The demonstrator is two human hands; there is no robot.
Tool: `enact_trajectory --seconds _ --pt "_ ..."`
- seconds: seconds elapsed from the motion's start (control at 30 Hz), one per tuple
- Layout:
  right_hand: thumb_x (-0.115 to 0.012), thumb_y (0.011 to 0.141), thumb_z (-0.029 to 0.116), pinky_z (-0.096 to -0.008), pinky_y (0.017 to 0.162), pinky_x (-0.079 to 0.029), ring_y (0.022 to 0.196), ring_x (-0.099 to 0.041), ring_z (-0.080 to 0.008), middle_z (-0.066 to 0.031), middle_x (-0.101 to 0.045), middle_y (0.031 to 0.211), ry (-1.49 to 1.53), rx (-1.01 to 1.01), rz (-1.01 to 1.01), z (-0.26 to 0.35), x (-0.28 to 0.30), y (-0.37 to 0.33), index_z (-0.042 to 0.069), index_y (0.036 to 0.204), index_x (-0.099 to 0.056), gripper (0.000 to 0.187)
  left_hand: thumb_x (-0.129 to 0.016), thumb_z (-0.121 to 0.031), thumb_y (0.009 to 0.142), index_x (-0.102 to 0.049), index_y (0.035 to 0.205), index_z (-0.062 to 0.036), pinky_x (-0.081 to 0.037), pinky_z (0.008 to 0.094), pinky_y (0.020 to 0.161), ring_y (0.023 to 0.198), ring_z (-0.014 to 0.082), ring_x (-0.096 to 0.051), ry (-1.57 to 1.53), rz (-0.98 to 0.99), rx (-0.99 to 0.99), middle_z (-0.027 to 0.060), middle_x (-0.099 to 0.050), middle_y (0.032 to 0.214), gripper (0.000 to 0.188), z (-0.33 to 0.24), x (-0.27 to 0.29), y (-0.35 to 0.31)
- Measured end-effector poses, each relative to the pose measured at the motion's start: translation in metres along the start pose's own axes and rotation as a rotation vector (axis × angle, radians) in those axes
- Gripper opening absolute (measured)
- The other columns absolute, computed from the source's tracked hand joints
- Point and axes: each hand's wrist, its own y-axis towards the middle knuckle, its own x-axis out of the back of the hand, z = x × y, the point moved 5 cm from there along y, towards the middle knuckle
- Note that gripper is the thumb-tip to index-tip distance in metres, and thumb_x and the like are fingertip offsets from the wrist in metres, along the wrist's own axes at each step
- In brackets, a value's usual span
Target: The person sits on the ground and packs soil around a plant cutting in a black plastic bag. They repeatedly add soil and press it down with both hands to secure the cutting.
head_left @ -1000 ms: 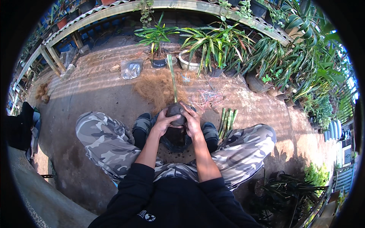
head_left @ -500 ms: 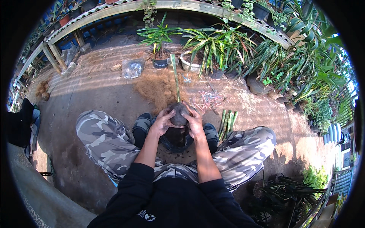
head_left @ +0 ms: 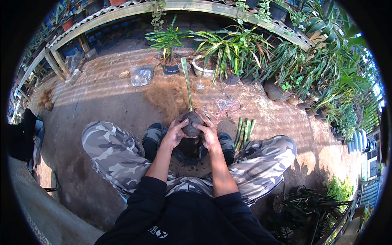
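Between my two hands is a dark ball of soil (head_left: pixel 192 125), about fist-sized. A long green plant cutting (head_left: pixel 187 83) stands out of its far side, pointing away from me. My left hand (head_left: pixel 176 130) wraps the ball's left side, while my right hand (head_left: pixel 208 130) closes round its right side; both thumbs press on top. Soil smudges my fingers. Just below the ball, between my feet, is a black container (head_left: pixel 188 150) with dark contents, partly hidden by my hands and wrists.
Brown fibre (head_left: pixel 165 96) lies beyond my hands, with tangled pink and white strings (head_left: pixel 226 107) right of it. Several cut green stems (head_left: pixel 245 130) rest by my right foot. A clear plastic bag (head_left: pixel 141 76) and potted plants (head_left: pixel 170 67) stand farther off.
The soil ball has turned slightly in my hands, and the cutting leans a little more to the left. My grip stays on both sides.
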Motion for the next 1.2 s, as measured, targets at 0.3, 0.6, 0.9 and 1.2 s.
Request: enact_trajectory --seconds 0.3,0.6,0.9,1.2 --pt "-0.068 0.076 -0.008 -0.0330 0.103 -0.043 0.120 -0.054 -0.0201 -0.0107 -0.058 0.129 -0.063 0.059 -0.076 -0.003 -0.001 0.000 0.000 0.134 -0.052 0.060 -0.062 -0.023 0.092 -0.053 0.132 -0.0037 -0.061 0.0380 0.072 0.098 0.0206 -0.067 0.041 -0.078 -0.049 0.0097 -0.061 0.121 0.045 0.004 0.002 0.003" --pt "-0.065 0.083 -0.003 -0.0317 0.097 -0.046 0.111 -0.059 -0.0195 -0.0119 -0.060 0.124 -0.094 0.112 -0.074 -0.009 -0.002 0.002 -0.002 0.128 -0.057 0.046 -0.068 -0.017 0.086 -0.057 0.127 -0.0034 -0.060 0.0327 0.068 0.095 0.0148 -0.066 0.089 -0.188 -0.033 0.0058 -0.065 0.114 0.044 0.012 0.018 0.005" --pt "-0.065 0.088 0.006 -0.0304 0.103 -0.040 0.120 -0.053 -0.0180 -0.0105 -0.058 0.132 0.035 0.074 -0.022 -0.015 0.004 0.005 -0.003 0.126 -0.059 0.039 -0.070 -0.013 0.085 -0.055 0.130 -0.0036 -0.056 0.0334 0.084 0.105 0.0175 -0.063 0.166 -0.178 -0.083 0.0068 -0.062 0.120 0.049 0.009 0.010 0.002" --pt "-0.060 0.092 0.005 -0.0301 0.102 -0.041 0.120 -0.055 -0.0181 -0.0117 -0.057 0.132 -0.103 0.168 -0.040 -0.015 0.003 0.009 -0.002 0.127 -0.058 0.036 -0.068 -0.011 0.085 -0.056 0.129 -0.0021 -0.051 0.0309 0.089 0.105 0.0157 -0.062 0.031 -0.188 -0.082 0.0066 -0.062 0.120 0.046 0.012 0.014 0.006"
